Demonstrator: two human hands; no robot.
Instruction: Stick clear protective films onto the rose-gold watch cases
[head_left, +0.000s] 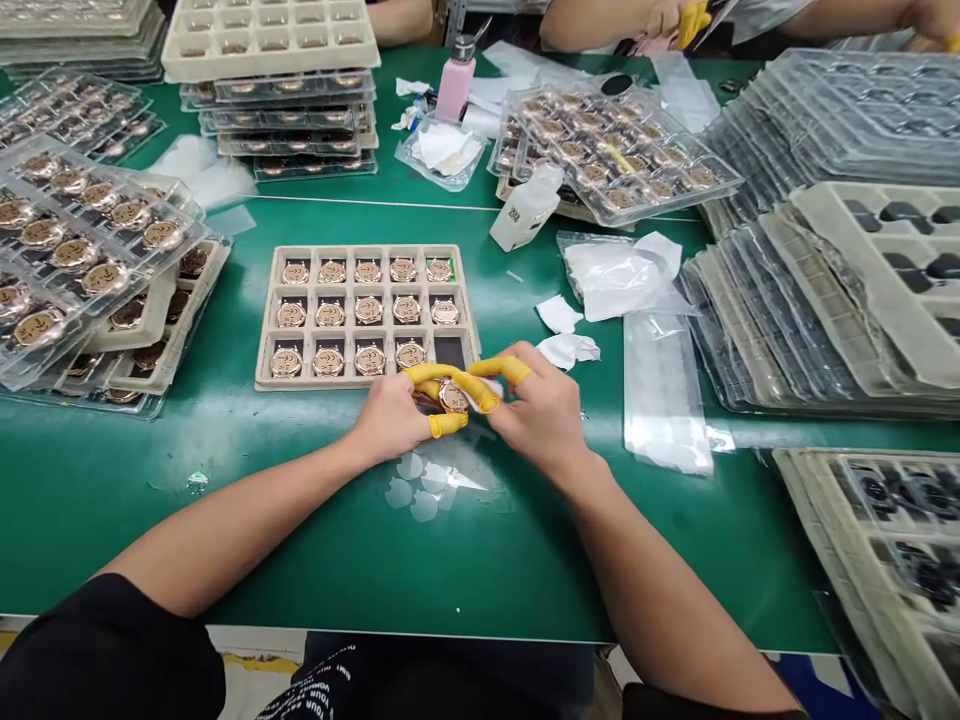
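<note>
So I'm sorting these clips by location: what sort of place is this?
Probably a watch factory bench: stacked trays of watch cases, a green table, and the left hand and right hand, in yellow finger covers, holding one watch case.

We can read very little here. On the black garment (341, 692) at the lower edge, white print runs in slanted lines; we make out the word "YOUR" twice, and the rest is too small. The white squeeze bottle (527, 208) bears a few dark letters on its side, which we cannot read for sure. The marks on the watch case (454, 397) are blurred.
</note>
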